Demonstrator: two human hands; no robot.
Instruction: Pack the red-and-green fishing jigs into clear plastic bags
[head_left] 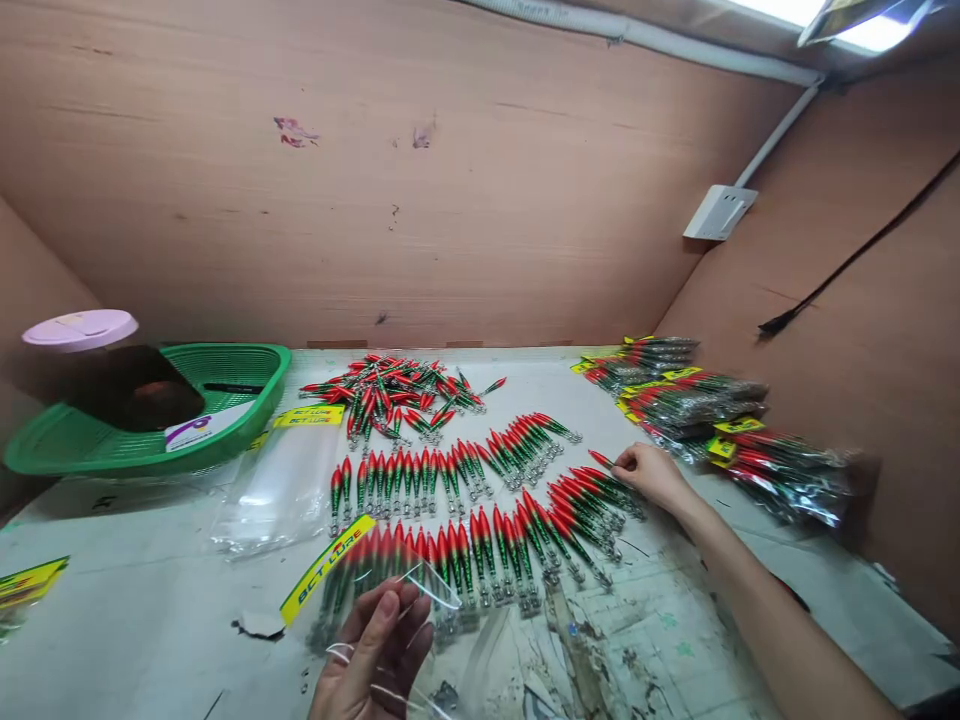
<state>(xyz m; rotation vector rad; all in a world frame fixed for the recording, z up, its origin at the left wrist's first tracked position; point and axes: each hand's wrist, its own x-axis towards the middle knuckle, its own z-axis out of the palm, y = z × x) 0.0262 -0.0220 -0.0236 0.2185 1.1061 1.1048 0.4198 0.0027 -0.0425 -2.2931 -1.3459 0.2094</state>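
Note:
My left hand (375, 655) holds up a clear plastic bag (390, 585) with a yellow header card (326, 567), fingers pinched on its open mouth near the bottom of the view. My right hand (649, 472) reaches out to the right end of the rows of red-and-green fishing lures (480, 500) and pinches one lure (600, 459) by its tip. The lures lie side by side in curved rows on the worktop. A loose pile of the same lures (397, 390) sits behind the rows.
A stack of empty clear bags (281, 480) with a yellow header lies left of the rows. A green basket (247, 420) holding a pink-lidded jar (79, 330) stands at the far left. Filled lure packets (720, 425) are heaped at the right by the wooden wall.

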